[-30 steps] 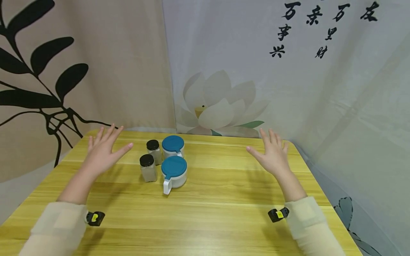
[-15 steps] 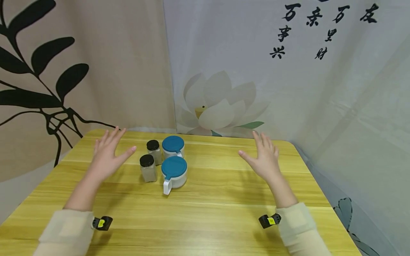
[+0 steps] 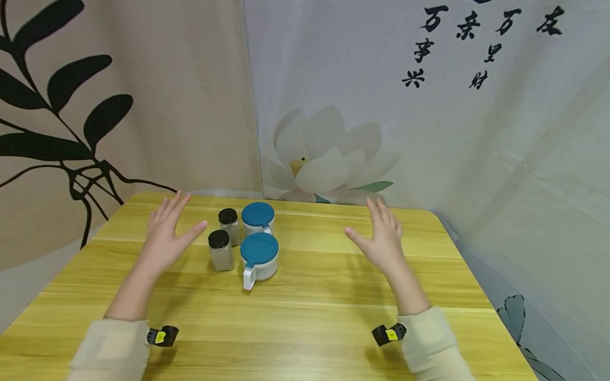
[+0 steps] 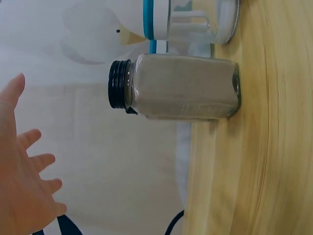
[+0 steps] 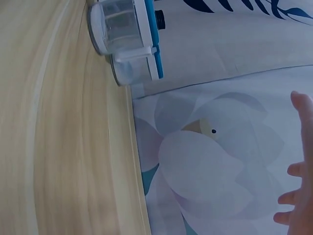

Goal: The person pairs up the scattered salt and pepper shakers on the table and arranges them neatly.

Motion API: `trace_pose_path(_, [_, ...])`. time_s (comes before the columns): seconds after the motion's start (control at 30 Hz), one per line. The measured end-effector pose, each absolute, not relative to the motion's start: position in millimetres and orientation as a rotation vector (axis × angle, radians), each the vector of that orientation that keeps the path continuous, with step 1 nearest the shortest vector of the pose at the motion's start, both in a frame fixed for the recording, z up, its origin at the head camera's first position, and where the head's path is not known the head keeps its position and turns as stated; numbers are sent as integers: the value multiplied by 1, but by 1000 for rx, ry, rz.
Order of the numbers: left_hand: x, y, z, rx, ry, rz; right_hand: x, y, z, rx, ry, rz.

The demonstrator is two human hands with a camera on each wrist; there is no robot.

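Note:
My left hand, fingers spread and holding nothing, hovers over the table left of two square glass jars with black lids, the near one and the far one. Just right of them stand two clear containers with blue lids and white handles, the near one and the far one. In the left wrist view the near jar is upright on the table, apart from my hand. My right hand is raised with spread fingers, well right of the containers, touching nothing.
The wooden table ends at a curtain with a plant print on the left and a lotus print with black characters on the right. Each wrist has a small black device, the left one and the right one.
Both hands have moved inward, the left one to the right, nearer the jars, and the right one to the left. The jars and containers have stayed in place.

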State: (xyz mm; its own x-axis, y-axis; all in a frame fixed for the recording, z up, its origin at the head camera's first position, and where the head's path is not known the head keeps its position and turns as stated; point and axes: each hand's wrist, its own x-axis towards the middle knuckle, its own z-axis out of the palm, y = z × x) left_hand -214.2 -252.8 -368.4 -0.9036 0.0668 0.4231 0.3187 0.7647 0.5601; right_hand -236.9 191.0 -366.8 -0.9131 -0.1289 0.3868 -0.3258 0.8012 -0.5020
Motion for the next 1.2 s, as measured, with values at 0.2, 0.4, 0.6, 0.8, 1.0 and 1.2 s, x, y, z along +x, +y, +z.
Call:
trace_pose_path(0.2, [-212, -249, -369, -291, -2547, -979, -234, 182, -370, 350, -2635, 910])
trace_pose_path(0.4, [-211, -246, -373, -265, -2528, -1049, -233, 170, -378, 376, -2591, 977])
trace_pose_path(0.6, [-208, -243, -380, -215, -2500, -1196, -230, 159, -382, 389, -2556, 1049])
trace_pose_path(0.8, [-206, -241, -385, -195, -2477, -1241, -227, 148, -385, 380, -2543, 1120])
trace_pose_path(1.0, [-205, -239, -387, -181, -2453, -1301, -225, 138, -390, 359, -2536, 1200])
trace_pose_path(1.2, [-203, -240, -392, -167, -2419, -1367, -224, 127, -397, 364, -2509, 1274])
